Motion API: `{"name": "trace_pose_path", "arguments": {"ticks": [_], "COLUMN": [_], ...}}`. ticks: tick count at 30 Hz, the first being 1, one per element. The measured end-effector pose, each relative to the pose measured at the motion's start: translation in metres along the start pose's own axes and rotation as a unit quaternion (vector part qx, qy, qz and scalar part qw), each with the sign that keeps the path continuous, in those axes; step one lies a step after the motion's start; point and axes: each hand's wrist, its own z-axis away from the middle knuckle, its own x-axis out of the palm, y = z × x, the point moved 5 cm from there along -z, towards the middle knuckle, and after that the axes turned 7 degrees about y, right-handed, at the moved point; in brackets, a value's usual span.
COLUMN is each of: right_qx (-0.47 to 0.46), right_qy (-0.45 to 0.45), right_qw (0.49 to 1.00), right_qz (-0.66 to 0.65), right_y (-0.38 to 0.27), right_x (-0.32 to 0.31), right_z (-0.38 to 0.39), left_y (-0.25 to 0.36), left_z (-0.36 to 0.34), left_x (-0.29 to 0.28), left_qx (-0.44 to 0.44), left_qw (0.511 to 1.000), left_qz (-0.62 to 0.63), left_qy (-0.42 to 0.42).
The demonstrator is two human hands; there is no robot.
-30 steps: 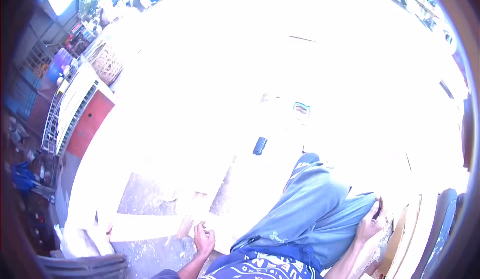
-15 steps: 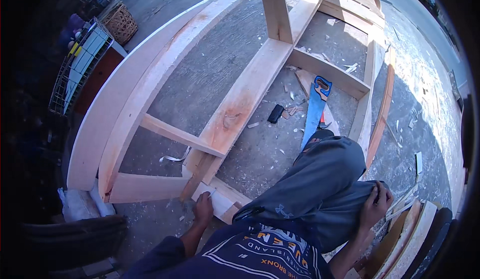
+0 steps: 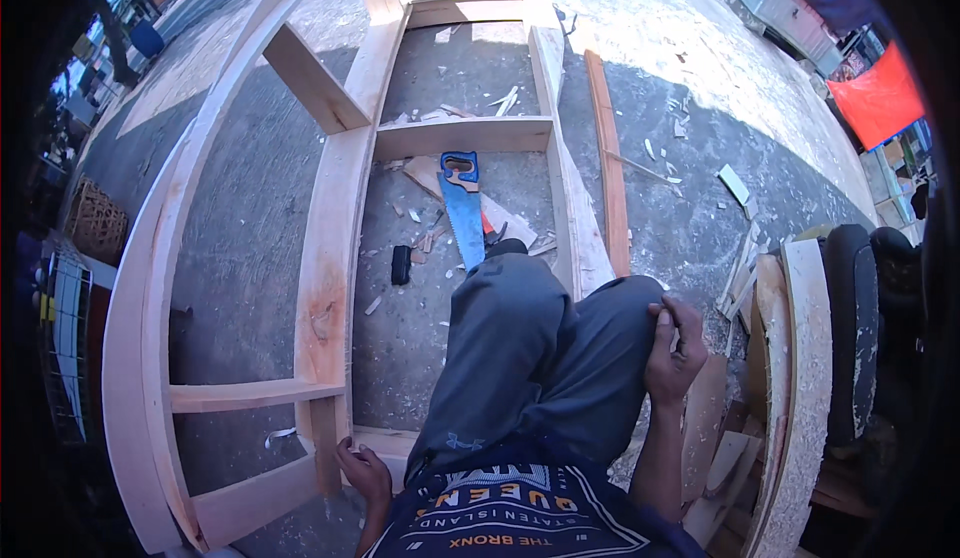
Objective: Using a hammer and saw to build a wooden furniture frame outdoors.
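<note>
My left hand (image 3: 366, 470) is at the lower corner of a large wooden frame, beside a short upright post (image 3: 326, 448). Its fingers are curled in against the low board (image 3: 385, 442); whatever they pinch, if anything, is hidden. My right hand (image 3: 677, 353) rests on my right knee, fingers loosely bent and apart, with nothing seen in them. Inside the frame, beyond my legs, a handsaw (image 3: 463, 208) with a blue-edged handle lies on a wood offcut (image 3: 508, 220). A hammer with an orange handle (image 3: 487, 223) is partly hidden by the saw. Left of it sits a small black object (image 3: 401, 265).
The frame's long middle beam (image 3: 328, 268), crosspiece (image 3: 465, 136) and curved outer board (image 3: 130, 358) surround the space by my legs. A reddish plank (image 3: 606, 158) lies outside on the right. Leaning boards (image 3: 800, 378) stand beside my right arm. Shavings litter the concrete.
My view has swung rightward, so the frame appears shifted left and more upright. Both hands stay about where they were, the left at the frame corner, the right on the knee.
</note>
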Motion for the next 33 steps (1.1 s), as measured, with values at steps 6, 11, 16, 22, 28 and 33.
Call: {"name": "trace_pose_path", "arguments": {"ticks": [6,11,16,22,28,33], "right_qx": [0.247,0.26,0.348,0.421,0.286,0.307], "right_qy": [-0.016,-0.124,-0.117,-0.084,-0.155,-0.105], "right_qw": [0.967,0.944,0.918,0.891,0.914,0.884], "right_qz": [0.055,0.162,0.148,0.15,0.24,0.336], "right_y": [0.071,0.096,0.077,0.076,0.037,0.043], "right_x": [-0.032,-0.049,-0.06,-0.064,-0.073,-0.088], "right_z": [-0.027,-0.018,-0.036,-0.042,-0.028,0.014], "left_y": [0.271,0.494,0.63,0.705,0.763,0.773], "left_z": [-0.095,-0.14,-0.134,-0.121,-0.114,-0.108], "left_x": [0.045,0.083,0.163,0.263,0.292,0.328], "left_qx": [0.082,0.165,0.347,0.473,0.675,0.691], "left_qw": [0.959,0.939,0.853,0.827,0.684,0.649], "left_qz": [0.265,0.211,0.104,0.153,0.15,0.075], "left_qy": [-0.059,-0.217,-0.375,-0.264,-0.232,-0.309]}}
